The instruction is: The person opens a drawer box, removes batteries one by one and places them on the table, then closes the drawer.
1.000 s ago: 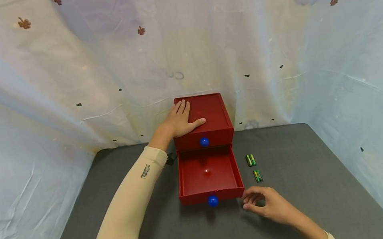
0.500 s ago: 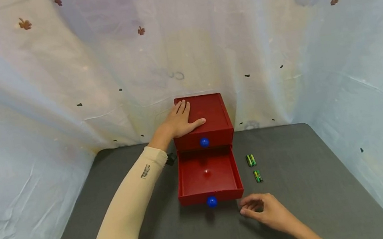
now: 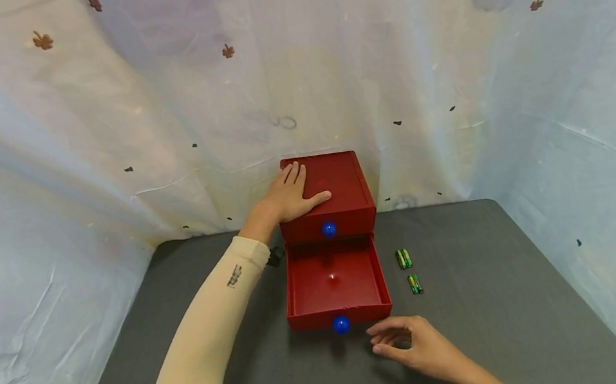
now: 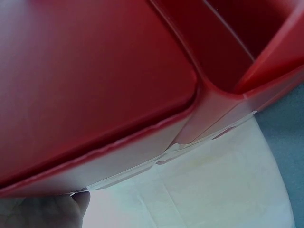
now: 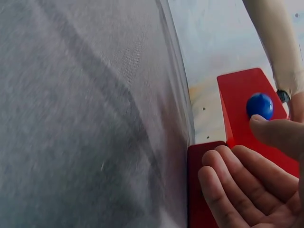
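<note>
A small red drawer cabinet [image 3: 338, 178] stands at the back of the table. My left hand [image 3: 290, 195] rests spread on its top, thumb pointing right. The upper drawer, with a blue knob [image 3: 329, 229], is closed. Below it, the lower drawer [image 3: 313, 320] is pulled out, and nothing shows inside; its blue knob [image 3: 341, 325] faces me. My right hand [image 3: 413, 347] hovers to the right of that knob, apart from it, fingers loosely bent and holding nothing. In the right wrist view, the right fingers [image 5: 242, 190] partly cover the red drawer front.
Several green batteries lie in two pairs right of the pulled-out drawer, a farther pair [image 3: 404, 259] and a nearer pair [image 3: 415, 283]. The grey table [image 3: 482, 273] ends at a pale patterned curtain [image 3: 203, 102] behind and on both sides.
My right hand has moved left and slightly toward me, from beside the lower drawer's right front corner to nearer its knob. The left hand has stayed on the cabinet top.
</note>
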`<state>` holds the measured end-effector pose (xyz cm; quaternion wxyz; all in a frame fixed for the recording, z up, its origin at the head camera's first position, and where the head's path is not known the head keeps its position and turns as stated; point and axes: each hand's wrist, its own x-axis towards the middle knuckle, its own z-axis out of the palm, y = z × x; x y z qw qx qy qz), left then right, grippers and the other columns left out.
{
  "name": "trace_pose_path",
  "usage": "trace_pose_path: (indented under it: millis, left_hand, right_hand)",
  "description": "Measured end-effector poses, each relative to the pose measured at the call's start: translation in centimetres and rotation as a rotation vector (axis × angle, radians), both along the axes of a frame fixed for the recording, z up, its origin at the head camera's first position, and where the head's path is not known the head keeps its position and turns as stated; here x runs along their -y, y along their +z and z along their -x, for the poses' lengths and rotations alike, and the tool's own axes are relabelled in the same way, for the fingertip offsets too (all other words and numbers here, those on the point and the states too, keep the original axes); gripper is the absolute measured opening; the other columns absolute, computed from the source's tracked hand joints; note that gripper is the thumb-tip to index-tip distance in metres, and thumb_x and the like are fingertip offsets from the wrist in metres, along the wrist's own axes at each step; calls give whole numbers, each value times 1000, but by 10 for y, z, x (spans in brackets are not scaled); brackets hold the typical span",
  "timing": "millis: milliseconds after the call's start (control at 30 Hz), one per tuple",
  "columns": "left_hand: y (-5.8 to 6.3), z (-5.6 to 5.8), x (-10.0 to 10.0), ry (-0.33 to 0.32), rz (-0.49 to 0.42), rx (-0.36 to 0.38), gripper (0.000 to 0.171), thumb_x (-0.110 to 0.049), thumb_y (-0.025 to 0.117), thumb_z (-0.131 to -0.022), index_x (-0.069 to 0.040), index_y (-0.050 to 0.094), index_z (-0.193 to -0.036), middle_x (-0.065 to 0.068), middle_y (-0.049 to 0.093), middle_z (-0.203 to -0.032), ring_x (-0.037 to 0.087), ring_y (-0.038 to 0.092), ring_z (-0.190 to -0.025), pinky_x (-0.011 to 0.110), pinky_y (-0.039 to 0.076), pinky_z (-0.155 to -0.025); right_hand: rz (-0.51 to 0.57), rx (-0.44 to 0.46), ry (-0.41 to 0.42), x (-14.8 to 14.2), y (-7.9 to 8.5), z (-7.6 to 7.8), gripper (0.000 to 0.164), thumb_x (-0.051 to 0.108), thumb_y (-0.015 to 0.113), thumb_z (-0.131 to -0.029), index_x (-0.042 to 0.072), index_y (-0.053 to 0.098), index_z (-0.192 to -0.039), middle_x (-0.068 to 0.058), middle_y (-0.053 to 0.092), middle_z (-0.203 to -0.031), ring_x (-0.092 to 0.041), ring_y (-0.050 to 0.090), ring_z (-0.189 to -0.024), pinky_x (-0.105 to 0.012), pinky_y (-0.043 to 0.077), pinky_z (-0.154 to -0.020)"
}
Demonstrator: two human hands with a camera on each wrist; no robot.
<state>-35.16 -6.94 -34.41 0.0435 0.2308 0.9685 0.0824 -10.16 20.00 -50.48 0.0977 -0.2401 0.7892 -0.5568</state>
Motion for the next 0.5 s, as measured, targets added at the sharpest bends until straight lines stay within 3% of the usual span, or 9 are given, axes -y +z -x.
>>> trace_pose_path:
  millis: [500]
  left_hand:
    - [1,-1,1,-3,-15,9,106,-78,37,-104,-4,3,-173,17,-1,-180,30,-5,-167,44,-4,-135]
  right_hand:
    - [54,38,10,28,7,0,38,17,78,-101,-4,72,-132,-20,79,-113,-20,78,-98,-31,64,-88]
